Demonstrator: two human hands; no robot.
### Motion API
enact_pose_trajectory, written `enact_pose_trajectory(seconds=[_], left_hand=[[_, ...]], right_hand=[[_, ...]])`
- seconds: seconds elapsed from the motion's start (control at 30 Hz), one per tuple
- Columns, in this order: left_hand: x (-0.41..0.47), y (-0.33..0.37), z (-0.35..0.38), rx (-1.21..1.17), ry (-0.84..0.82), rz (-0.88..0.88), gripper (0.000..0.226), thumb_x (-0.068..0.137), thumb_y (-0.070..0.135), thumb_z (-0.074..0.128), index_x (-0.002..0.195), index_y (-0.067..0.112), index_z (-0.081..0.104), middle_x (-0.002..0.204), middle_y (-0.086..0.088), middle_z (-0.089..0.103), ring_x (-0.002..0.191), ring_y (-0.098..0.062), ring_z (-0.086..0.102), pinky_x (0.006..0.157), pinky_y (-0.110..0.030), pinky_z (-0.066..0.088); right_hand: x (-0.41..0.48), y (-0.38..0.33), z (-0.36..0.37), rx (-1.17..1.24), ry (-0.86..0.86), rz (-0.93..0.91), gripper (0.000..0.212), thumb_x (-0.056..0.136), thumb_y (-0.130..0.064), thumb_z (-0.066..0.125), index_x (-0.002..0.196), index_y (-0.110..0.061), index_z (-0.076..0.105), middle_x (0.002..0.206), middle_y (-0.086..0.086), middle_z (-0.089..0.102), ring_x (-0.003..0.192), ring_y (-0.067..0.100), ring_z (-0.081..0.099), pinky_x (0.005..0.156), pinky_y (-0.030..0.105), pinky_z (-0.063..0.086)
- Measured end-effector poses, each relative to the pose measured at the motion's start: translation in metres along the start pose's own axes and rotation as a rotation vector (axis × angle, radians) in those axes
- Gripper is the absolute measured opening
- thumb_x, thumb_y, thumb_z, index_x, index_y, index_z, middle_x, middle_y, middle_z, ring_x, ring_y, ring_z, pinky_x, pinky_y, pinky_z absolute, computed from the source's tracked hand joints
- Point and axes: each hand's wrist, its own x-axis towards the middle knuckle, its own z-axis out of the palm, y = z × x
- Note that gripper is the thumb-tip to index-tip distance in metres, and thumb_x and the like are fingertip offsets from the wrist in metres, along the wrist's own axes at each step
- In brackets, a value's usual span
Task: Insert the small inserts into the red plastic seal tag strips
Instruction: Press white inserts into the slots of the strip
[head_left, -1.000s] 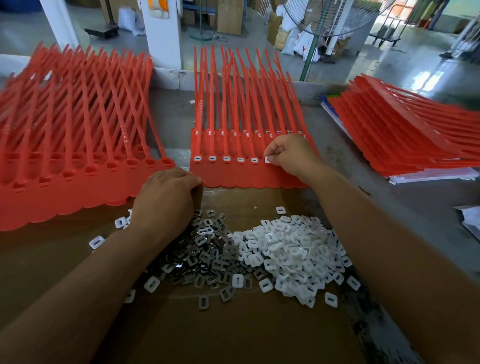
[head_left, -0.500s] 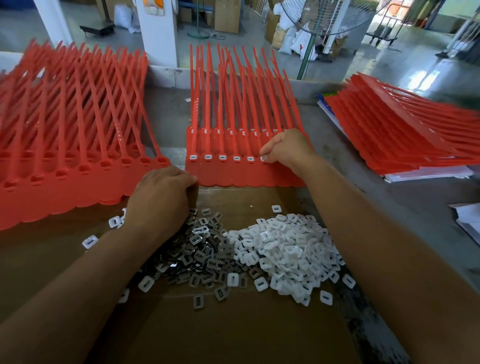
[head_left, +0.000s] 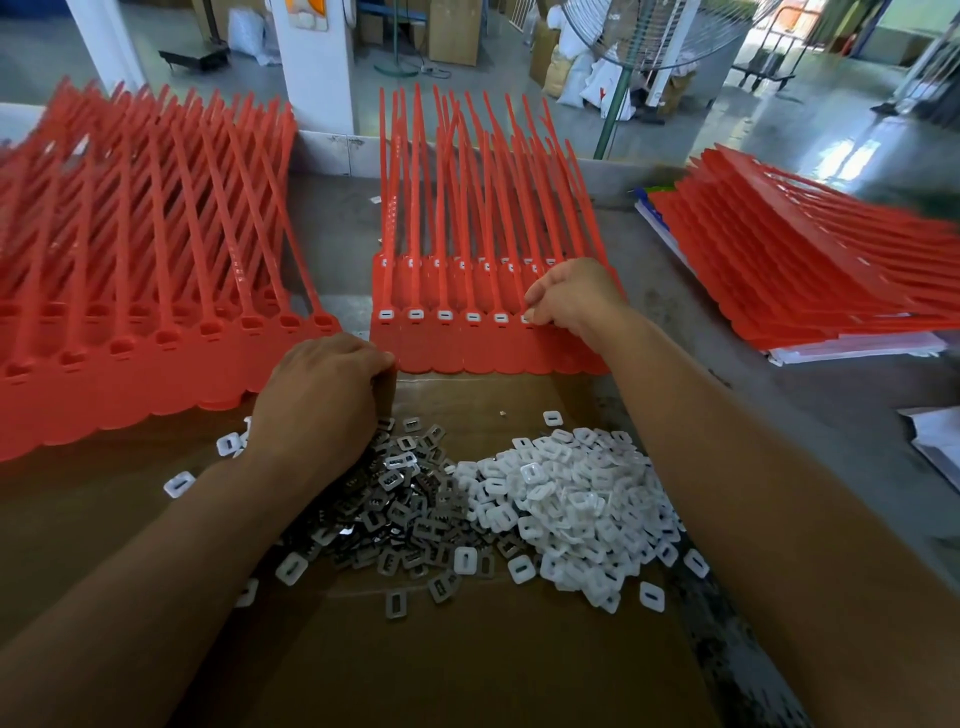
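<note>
Red plastic forms the middle seal tag strip (head_left: 467, 348), which lies flat just beyond the cardboard (head_left: 467, 665). The right hand (head_left: 571, 299), fingers curled, pinches a white insert (head_left: 527, 318) at the strip's sixth socket from the left; the five sockets to its left are already filled. The left hand (head_left: 322, 395) sits curled, knuckles up, at the strip's near left corner, over the grey metal inserts (head_left: 400, 499); whether it holds anything cannot be told. The heap of loose white inserts (head_left: 571, 499) lies just right of those, below the right wrist.
</note>
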Motion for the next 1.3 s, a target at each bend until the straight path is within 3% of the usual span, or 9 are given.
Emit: enact_pose_trajectory(seconds=[0.1, 0.2, 0.37, 0.53, 0.67, 0.9, 0.97, 1.2, 1.3], left_hand=[[0.000, 0.000, 0.000, -0.006, 0.005, -0.001, 0.039, 0.081, -0.003, 0.049, 0.116, 0.010, 0.061, 0.118, -0.010, 0.060, 0.110, -0.030, 0.051, 0.095, -0.040, 0.037], [0.000, -0.001, 0.001, -0.004, 0.006, 0.001, 0.039, 0.081, -0.004, 0.049, 0.115, 0.009, 0.062, 0.118, -0.011, 0.061, 0.109, -0.031, 0.052, 0.095, -0.040, 0.036], [0.001, 0.000, 0.002, -0.009, 0.015, -0.002, 0.038, 0.082, -0.004, 0.048, 0.114, 0.009, 0.062, 0.117, -0.011, 0.062, 0.108, -0.030, 0.053, 0.094, -0.040, 0.038], [0.000, 0.001, 0.000, -0.021, 0.012, 0.003, 0.037, 0.081, -0.004, 0.049, 0.113, 0.008, 0.063, 0.115, -0.012, 0.062, 0.106, -0.030, 0.053, 0.093, -0.040, 0.039], [0.000, 0.001, -0.001, -0.018, 0.002, 0.001, 0.038, 0.082, -0.003, 0.048, 0.115, 0.009, 0.062, 0.116, -0.012, 0.061, 0.108, -0.030, 0.053, 0.095, -0.042, 0.040], [0.000, 0.001, -0.002, -0.012, 0.012, -0.003, 0.038, 0.081, -0.004, 0.049, 0.114, 0.009, 0.063, 0.116, -0.011, 0.061, 0.108, -0.031, 0.052, 0.093, -0.041, 0.038], [0.000, 0.000, -0.002, -0.015, 0.016, -0.005, 0.037, 0.081, -0.004, 0.048, 0.113, 0.009, 0.063, 0.116, -0.011, 0.062, 0.107, -0.031, 0.052, 0.093, -0.041, 0.038], [0.001, -0.001, -0.001, -0.019, 0.021, 0.006, 0.037, 0.080, -0.005, 0.049, 0.111, 0.008, 0.064, 0.114, -0.013, 0.063, 0.105, -0.033, 0.054, 0.093, -0.043, 0.040], [0.001, -0.002, 0.000, -0.011, 0.016, 0.006, 0.037, 0.081, -0.004, 0.049, 0.112, 0.009, 0.064, 0.115, -0.012, 0.062, 0.106, -0.033, 0.054, 0.094, -0.043, 0.040]], right_hand=[[-0.004, 0.006, 0.003, 0.010, 0.052, -0.074, 0.018, 0.075, -0.004, 0.071, 0.091, -0.012, 0.070, 0.109, 0.007, 0.066, 0.105, 0.019, 0.058, 0.090, 0.028, 0.046], [-0.008, 0.013, 0.007, 0.066, 0.075, -0.106, 0.015, 0.077, -0.007, 0.069, 0.082, -0.020, 0.064, 0.106, 0.006, 0.066, 0.102, 0.019, 0.059, 0.092, 0.031, 0.046], [-0.024, 0.016, 0.000, 0.174, -0.031, -0.146, 0.016, 0.081, -0.009, 0.067, 0.095, -0.017, 0.067, 0.096, -0.001, 0.064, 0.093, 0.010, 0.056, 0.080, 0.020, 0.042], [-0.059, 0.017, -0.014, -0.006, -0.139, -0.279, 0.010, 0.079, -0.012, 0.069, 0.085, -0.020, 0.068, 0.076, -0.016, 0.060, 0.074, -0.003, 0.055, 0.067, 0.012, 0.040], [-0.085, 0.023, -0.021, -0.147, -0.203, -0.306, 0.017, 0.076, -0.013, 0.072, 0.069, -0.025, 0.062, 0.072, -0.014, 0.060, 0.071, 0.000, 0.055, 0.066, 0.015, 0.042], [-0.103, 0.027, -0.021, -0.189, -0.260, -0.313, 0.017, 0.073, -0.018, 0.076, 0.066, -0.029, 0.065, 0.064, -0.016, 0.062, 0.058, -0.007, 0.057, 0.058, 0.010, 0.048], [-0.103, 0.027, -0.018, -0.231, -0.236, -0.313, 0.015, 0.072, -0.018, 0.076, 0.066, -0.028, 0.066, 0.063, -0.019, 0.060, 0.061, -0.006, 0.057, 0.060, 0.008, 0.046], [-0.106, 0.024, -0.015, -0.258, -0.190, -0.314, 0.018, 0.073, -0.018, 0.075, 0.072, -0.027, 0.060, 0.071, -0.016, 0.055, 0.069, 0.001, 0.053, 0.068, 0.020, 0.046], [-0.105, 0.021, -0.015, -0.292, -0.219, -0.298, 0.017, 0.075, -0.018, 0.074, 0.071, -0.029, 0.061, 0.072, -0.018, 0.056, 0.074, 0.003, 0.057, 0.067, 0.017, 0.046]])
